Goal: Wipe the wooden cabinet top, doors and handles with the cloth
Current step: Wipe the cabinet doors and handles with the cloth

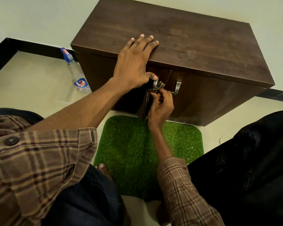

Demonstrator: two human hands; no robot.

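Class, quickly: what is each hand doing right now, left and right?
Left hand: open, holding nothing, flat on the front edge of the cabinet top.
Right hand: closed on the checked cloth, pressing it around the left door handle.

dark wooden cabinet (178, 38) against the wall, clear plastic spray bottle (77, 74) at its left, green artificial-grass mat (129, 144) before it

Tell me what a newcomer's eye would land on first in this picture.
First the dark wooden cabinet filling the upper middle, with the left hand spread flat over its front top edge. Just below, the right hand pinches a checked cloth around the left door's metal handle. Then the bright green grass mat on the floor in front, and the spray bottle standing left of the cabinet.
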